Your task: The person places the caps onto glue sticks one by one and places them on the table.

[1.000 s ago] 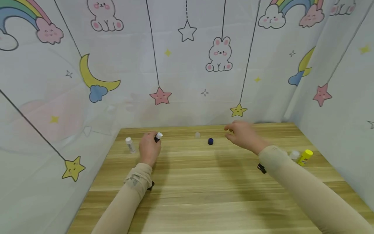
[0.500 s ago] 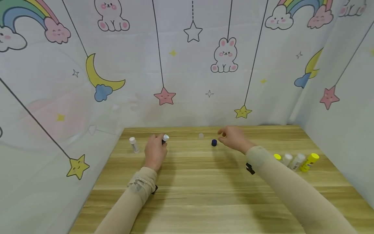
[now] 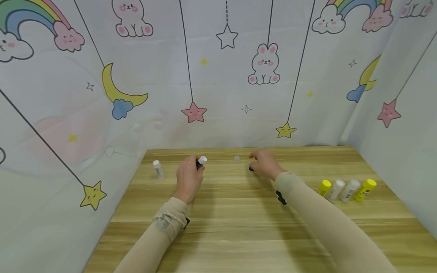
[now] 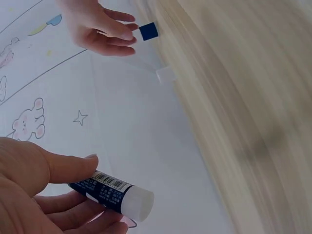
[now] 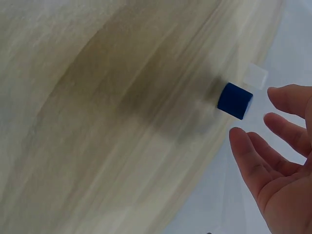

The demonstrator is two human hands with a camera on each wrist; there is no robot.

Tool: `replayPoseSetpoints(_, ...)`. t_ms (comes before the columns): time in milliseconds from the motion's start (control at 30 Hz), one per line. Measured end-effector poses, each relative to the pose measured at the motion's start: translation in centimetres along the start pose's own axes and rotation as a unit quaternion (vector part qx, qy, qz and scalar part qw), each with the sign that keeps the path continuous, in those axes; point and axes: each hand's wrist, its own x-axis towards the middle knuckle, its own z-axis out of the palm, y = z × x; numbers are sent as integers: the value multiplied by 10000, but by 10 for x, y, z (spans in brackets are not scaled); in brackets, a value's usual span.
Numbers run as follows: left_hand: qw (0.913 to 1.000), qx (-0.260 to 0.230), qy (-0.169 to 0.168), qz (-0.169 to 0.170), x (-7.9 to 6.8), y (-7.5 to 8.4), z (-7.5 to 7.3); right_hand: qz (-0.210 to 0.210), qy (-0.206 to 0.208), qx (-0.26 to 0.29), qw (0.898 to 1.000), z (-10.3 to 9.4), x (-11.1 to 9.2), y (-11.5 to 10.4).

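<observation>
My left hand (image 3: 189,177) grips a glue stick (image 4: 111,194) with a dark blue, barcoded label and a translucent white end, thumb on one side and fingers on the other. The stick is held tilted above the table, its white end pointing away from the palm. Over at the right, my right hand (image 3: 265,163) reaches down with fingers spread and relaxed, nothing between them. Just in front of its fingertips, a dark blue cap (image 5: 235,101) stands on the table; the hand partly covers it in the head view. A small translucent cap (image 5: 255,76) stands close by.
A white glue stick (image 3: 158,169) stands at the table's back left. On the right is a row of yellow and white glue sticks (image 3: 365,190), partly behind the right sleeve. A patterned curtain (image 3: 225,129) rises along the wooden table's (image 3: 232,227) back edge.
My right hand has moved left and down to the blue cap. The left hand has shifted slightly right with the glue stick. The view has turned a little left.
</observation>
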Motion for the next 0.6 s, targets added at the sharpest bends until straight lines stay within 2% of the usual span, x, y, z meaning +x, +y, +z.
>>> replayPoseSetpoints(200,9990,-156,253,323,-4,5,1,-114,61,-245,9996,15,4,1)
replayPoseSetpoints(333,9989,-194,262,346,-6,3,2,-91,-18,-254,9996,22,4,2)
replayPoseSetpoints(600,9986,-177,354,363,-6,0,3,-142,8,-188,9997,18,1,-1)
